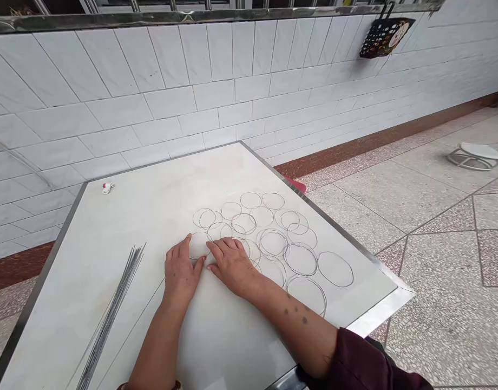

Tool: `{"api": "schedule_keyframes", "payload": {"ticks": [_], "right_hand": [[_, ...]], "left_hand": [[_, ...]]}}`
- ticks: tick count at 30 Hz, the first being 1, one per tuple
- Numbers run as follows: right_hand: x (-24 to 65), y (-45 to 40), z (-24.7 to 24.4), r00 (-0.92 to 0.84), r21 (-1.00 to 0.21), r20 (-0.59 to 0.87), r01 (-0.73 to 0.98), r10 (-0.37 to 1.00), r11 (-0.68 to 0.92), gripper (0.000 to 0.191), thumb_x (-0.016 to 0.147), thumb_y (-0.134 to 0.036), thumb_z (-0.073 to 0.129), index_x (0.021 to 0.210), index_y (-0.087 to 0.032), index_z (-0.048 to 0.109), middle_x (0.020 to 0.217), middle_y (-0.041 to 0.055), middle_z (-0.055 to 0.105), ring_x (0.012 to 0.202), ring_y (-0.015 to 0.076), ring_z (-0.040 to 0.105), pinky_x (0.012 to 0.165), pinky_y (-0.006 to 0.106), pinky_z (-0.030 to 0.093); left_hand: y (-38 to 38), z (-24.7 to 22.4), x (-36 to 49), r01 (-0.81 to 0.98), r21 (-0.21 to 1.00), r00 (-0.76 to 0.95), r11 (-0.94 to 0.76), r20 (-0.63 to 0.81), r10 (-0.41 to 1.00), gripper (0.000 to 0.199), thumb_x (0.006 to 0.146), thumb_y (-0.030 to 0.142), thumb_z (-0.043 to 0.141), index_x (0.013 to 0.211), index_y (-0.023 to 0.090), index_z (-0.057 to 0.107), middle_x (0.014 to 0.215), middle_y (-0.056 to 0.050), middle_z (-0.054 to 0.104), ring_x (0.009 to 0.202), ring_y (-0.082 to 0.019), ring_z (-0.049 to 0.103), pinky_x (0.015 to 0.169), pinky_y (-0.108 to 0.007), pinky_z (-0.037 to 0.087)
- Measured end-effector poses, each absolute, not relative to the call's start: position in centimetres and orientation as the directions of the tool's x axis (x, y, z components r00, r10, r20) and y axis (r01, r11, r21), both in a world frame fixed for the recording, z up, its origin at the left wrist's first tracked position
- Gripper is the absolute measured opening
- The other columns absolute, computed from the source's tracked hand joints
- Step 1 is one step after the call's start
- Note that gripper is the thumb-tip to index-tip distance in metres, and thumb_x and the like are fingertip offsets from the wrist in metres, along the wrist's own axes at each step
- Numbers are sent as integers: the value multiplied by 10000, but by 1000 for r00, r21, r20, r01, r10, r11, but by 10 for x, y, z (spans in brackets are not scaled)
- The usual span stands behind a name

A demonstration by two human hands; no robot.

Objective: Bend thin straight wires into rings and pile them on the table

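My left hand (179, 271) and my right hand (235, 265) are close together, low over the white table. Between them is a thin wire ring (198, 233), its edge running under the fingertips of both hands. The fingers of each hand are curled down onto the wire, with the thumbs near each other on the near side. Parts of the ring are hidden by the fingers. Beyond and to the right of my right hand lie several wire rings (335, 269), many overlapping. A bundle of straight wires (115, 314) rests left of my left hand, with a single wire (131, 323) beside it.
The white tabletop (151, 206) has a metal edge and stands by a tiled wall (168, 108). Small white and red pieces (107, 187) lie at its far left corner. A basket (385, 38) hangs at upper right. A round stool (476, 154) stands on the floor.
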State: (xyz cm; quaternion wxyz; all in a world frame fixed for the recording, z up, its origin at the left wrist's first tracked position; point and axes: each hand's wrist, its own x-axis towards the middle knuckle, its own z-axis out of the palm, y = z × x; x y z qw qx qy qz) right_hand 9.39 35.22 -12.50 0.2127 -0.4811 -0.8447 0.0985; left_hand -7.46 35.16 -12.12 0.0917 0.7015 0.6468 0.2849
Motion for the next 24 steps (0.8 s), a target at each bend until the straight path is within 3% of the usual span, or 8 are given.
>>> {"api": "schedule_keyframes", "payload": {"ticks": [10,19,24], "right_hand": [[94,353,-130,-462,-395,279,744,842,539,433,990,-254,546,1404,-153,468,1415,109,564,1325,281,463,1095,478,403],[93,355,-129,-469,-385,280,745,838,545,475,984,-296,559,1422,-146,452,1422,132,553,1334,295,460,1109,497,385],[93,355,-131,-461,-394,309,734,832,553,492,958,-308,606,1402,-150,466,1386,131,578,1305,286,486,1091,480,406]], "left_hand": [[358,-127,-78,888,443,-3,-127,281,960,578,902,367,545,1420,125,459,1220,-160,661,1254,-356,489,1011,-546,424],[365,-128,-77,909,406,-38,-92,301,953,555,907,371,531,1396,112,485,1318,-178,629,1263,-363,490,987,-518,422],[368,-126,-77,914,395,-36,-94,308,951,553,906,381,530,1388,110,499,1212,-175,681,1249,-373,502,967,-531,432]]}}
